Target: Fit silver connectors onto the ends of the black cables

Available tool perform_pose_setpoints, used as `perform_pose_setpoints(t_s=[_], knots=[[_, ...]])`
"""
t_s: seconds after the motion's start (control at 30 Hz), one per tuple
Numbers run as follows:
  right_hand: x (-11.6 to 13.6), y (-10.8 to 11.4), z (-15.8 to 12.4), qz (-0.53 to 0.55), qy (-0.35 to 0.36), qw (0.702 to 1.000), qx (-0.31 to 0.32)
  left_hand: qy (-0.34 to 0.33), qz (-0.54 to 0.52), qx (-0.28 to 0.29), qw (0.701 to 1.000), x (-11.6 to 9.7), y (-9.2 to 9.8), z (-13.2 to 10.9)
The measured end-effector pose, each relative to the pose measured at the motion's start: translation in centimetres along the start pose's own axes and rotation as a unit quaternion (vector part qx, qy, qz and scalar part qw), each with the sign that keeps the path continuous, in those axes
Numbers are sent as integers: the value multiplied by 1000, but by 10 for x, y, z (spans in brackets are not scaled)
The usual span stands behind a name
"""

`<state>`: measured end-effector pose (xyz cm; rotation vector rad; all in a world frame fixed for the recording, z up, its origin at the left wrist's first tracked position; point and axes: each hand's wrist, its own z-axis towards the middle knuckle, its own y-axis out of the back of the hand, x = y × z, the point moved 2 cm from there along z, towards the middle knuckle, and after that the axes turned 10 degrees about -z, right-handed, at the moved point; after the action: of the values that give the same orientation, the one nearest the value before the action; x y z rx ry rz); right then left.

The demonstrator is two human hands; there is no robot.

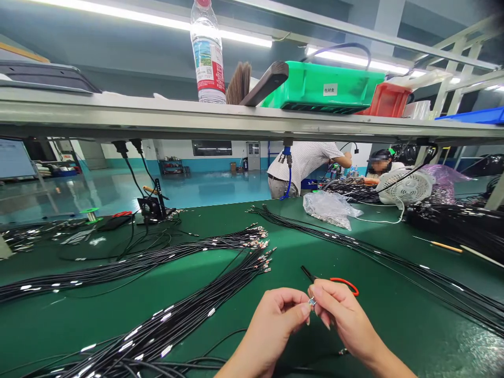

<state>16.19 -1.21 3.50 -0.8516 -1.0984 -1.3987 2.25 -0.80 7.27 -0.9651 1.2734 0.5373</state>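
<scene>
- I'm watching both hands meeting at 6 o'clock, low in the view. The left hand [275, 315] and right hand [338, 310] are pinching one small metal terminal [312, 301] between thumbs and fingertips, fingers narrow and closed on it.
- I'm judging the step as fine fingertip work on that terminal. Whether a wire is trailing from it I cannot tell.
- As I'm reading it, the next move is calling for a steady pinch and tiny motions, since so small a piece could be slipping out easily.
- Red-handled snips [342, 282] are lying just past the right hand, at its 12 o'clock. Touching or not, I cannot tell.
- Black wires [157, 325] are fanning over the green mat [394, 325] from 7 to 10 o'clock, their metal tips ending near the centre.
- A bag [331, 209] and a fan [405, 188] are sitting at 1 o'clock.
- A shelf [157, 115] is running overhead, carrying a bottle [207, 52], a brush [255, 84] and a bin [323, 86].
- A co-worker [303, 160] is bending over the bench's far side, with teal floor shining behind.
</scene>
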Motion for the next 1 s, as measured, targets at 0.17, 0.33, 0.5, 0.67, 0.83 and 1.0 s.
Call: perform_pose_setpoints(t_s=[0.17,0.33,0.5,0.67,0.83,1.0], knots=[[-2,2,0,-9,7,1000,-8,5,-6,1,1000,1,-1,1],[-1,3,1,-11,-3,1000,-19,-5,6,-15,1000,2,1,1],[-2,4,1,-10,0,1000,-20,-14,21,-26,999,3,2,2],[-4,5,2,-11,7,1000,-12,-16,43,-28,999,3,0,1],[-4,4,2,-18,16,1000,-14,-16,51,-29,998,2,1,1],[-3,3,2,-21,10,1000,-10,-22,54,-19,998,4,1,2]])
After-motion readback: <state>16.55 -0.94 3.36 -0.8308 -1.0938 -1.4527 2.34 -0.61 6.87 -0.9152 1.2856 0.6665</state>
